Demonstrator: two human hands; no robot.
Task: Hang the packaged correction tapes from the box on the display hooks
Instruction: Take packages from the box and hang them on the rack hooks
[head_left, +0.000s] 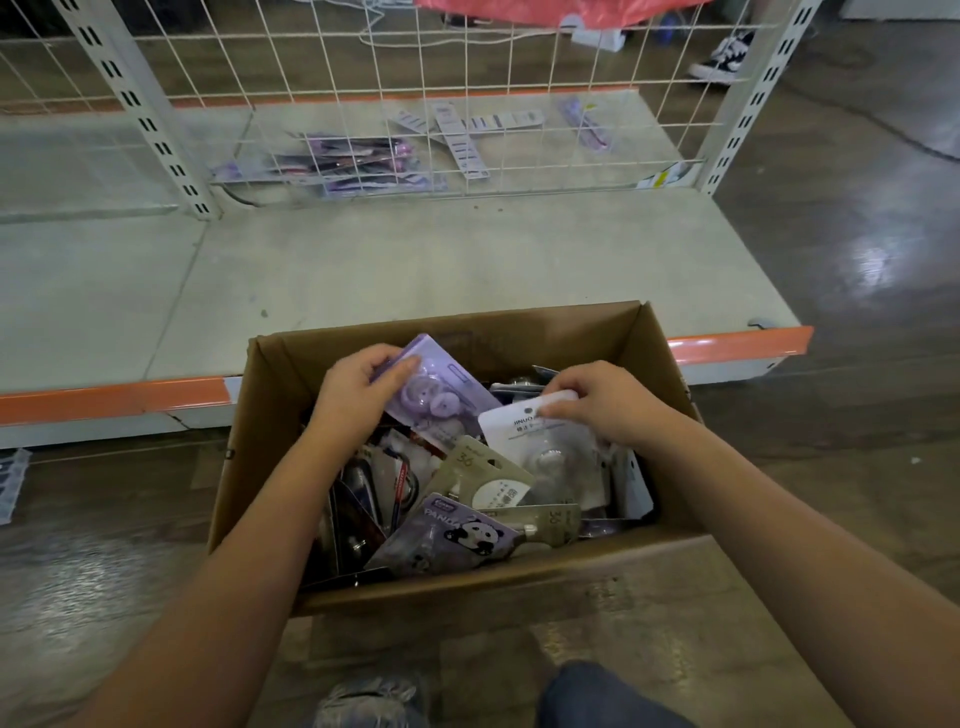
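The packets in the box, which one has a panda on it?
The purple card packet lying at the near edge of the brown cardboard box has a black-and-white panda. The left hand holds a plain purple packet without one.

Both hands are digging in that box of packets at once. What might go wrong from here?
The left hand grips a purple pack while the right hand pinches a white pack that lies wedged among others, so pulling it could drag neighbours out of the cardboard box. The packs lie jumbled, so card corners may bend. No display hooks show on the wire grid, so hanging could stall.
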